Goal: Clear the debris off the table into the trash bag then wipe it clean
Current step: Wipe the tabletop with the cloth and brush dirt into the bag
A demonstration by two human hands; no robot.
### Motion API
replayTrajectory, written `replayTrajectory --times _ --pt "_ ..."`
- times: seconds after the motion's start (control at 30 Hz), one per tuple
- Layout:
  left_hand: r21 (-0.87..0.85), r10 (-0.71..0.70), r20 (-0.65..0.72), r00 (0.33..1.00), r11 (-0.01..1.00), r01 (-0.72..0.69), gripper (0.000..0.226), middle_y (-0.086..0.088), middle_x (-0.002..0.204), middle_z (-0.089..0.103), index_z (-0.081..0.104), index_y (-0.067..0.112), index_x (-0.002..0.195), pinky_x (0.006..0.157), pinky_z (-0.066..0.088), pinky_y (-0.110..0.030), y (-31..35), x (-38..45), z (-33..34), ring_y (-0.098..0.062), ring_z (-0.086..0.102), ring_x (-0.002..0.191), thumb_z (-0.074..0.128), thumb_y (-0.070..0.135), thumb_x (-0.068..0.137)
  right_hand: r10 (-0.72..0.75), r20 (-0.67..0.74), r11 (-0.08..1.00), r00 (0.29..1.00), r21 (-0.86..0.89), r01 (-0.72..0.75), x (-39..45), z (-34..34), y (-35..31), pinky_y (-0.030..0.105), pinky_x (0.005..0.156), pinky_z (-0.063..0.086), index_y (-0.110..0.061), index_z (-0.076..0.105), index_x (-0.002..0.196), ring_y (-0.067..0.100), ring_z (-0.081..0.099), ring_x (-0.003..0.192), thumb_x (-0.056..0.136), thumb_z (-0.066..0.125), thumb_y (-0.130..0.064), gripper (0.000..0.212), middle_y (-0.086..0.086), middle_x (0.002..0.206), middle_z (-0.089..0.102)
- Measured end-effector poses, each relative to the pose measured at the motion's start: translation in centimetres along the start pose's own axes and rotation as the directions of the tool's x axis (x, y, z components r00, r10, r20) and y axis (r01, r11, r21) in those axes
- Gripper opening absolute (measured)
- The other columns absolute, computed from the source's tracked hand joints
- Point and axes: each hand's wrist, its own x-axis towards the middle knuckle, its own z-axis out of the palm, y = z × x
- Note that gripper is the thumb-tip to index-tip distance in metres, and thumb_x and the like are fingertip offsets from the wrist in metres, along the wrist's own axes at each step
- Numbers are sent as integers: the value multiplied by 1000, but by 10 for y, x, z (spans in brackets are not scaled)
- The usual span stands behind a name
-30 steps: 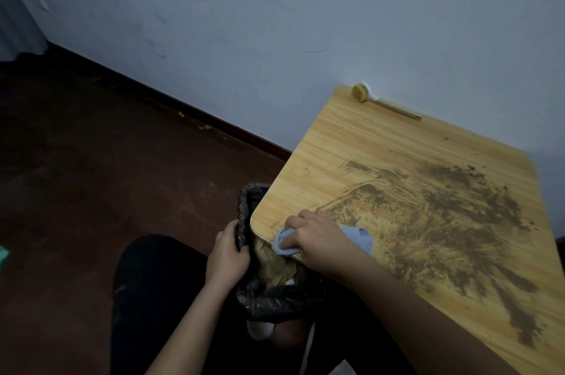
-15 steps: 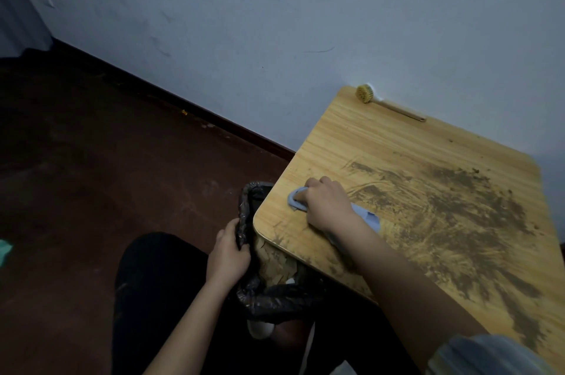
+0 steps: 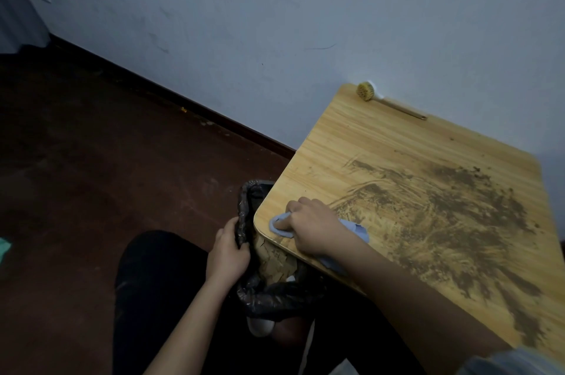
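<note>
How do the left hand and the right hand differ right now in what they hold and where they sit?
The left hand grips the rim of the black trash bag below the table edge; the right hand rests on the tabletop. The left hand holds plastic; the right hand holds a blue cloth against the wood near the corner. Both are curled around something.

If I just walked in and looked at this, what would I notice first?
Probably the big brown smear of dirt across the right part of the wooden table. Next, the right hand pressing a light blue cloth at the table's near left corner, while the left hand grips the rim of a black trash bag held just below that corner. A small round brush lies at the far edge by the wall.
</note>
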Motion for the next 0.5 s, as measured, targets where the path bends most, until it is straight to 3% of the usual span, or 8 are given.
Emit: replayTrajectory --times 0.23,0.5 --pt "-19 -4 5 1000 1000 4 56 -5 132 47 38 29 139 80 40 -30 1 0 -1 -27 55 112 55 13 89 -42 -14 995 999 85 43 -7 3 -3 34 63 25 -28 61 127 30 47 88 100 43 -12 37 9 105 54" --pt "-30 -4 7 1000 1000 4 55 -4 132 46 38 30 139 76 39 -28 0 0 0 -27 56 110 55 15 89 -102 -13 989 995 102 103 -17 3 -9 34 63 27 -28 65 123 29 47 89 96 48 -12 36 7 101 55"
